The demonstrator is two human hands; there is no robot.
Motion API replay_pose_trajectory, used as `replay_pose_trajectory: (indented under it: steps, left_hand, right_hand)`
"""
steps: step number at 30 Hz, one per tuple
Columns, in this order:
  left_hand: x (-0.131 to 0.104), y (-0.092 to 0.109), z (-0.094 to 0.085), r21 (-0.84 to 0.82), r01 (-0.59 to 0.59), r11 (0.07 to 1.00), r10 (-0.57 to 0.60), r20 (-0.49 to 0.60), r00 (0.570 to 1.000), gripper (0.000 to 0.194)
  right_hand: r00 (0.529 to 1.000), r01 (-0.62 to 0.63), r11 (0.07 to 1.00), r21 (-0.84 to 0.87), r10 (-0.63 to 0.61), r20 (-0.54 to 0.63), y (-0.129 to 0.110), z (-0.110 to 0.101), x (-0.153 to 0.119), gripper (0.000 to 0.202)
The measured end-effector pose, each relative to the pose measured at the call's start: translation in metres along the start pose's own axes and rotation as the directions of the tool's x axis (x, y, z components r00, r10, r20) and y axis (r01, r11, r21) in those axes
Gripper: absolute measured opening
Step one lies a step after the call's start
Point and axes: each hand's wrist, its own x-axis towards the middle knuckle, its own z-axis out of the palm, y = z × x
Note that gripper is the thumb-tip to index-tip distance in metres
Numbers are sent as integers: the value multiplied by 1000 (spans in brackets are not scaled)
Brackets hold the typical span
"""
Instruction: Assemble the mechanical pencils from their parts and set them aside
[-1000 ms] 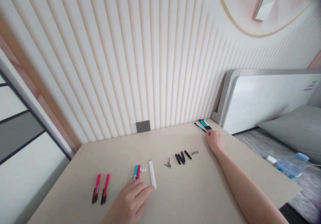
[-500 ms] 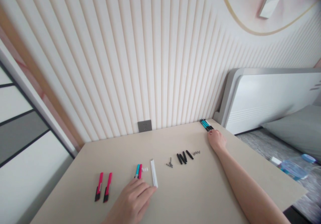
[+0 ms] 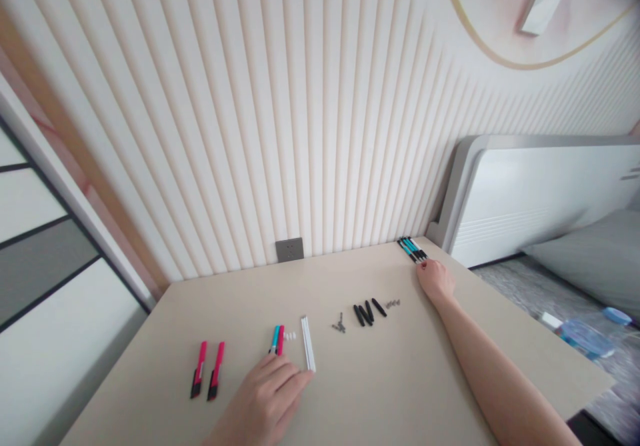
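Note:
My left hand (image 3: 267,396) rests on the table beside a blue pen barrel (image 3: 275,338) and a pink one (image 3: 281,339), with a fingertip at the lower end of some white refills (image 3: 308,345). It partly covers the barrels, and any grip is unclear. At the far right, my right hand (image 3: 436,279) lies closed by the near ends of several blue and black pens (image 3: 412,249); its fingertips are too small to read. Black grips (image 3: 367,313), metal tips (image 3: 339,325), springs (image 3: 393,304) and small white pieces (image 3: 290,336) lie between the hands.
Two pink and black pen parts (image 3: 217,369) lie on the left of the beige table (image 3: 240,299). A grey socket (image 3: 289,250) is on the ribbed wall. Right of the table is a bed with a plastic bottle (image 3: 585,338).
My right hand has shifted slightly toward me, away from the row of pens, whose near ends show a little more. My left hand has hardly moved.

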Motion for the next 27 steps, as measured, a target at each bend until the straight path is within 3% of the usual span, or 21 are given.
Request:
replay_pose_trajectory:
  steps: [27]
  left_hand:
    - [4, 3, -3, -21, -11, 1000, 12, 48, 999, 31]
  right_hand:
    - [999, -53, 999, -5, 53, -11, -6, 0, 7, 36]
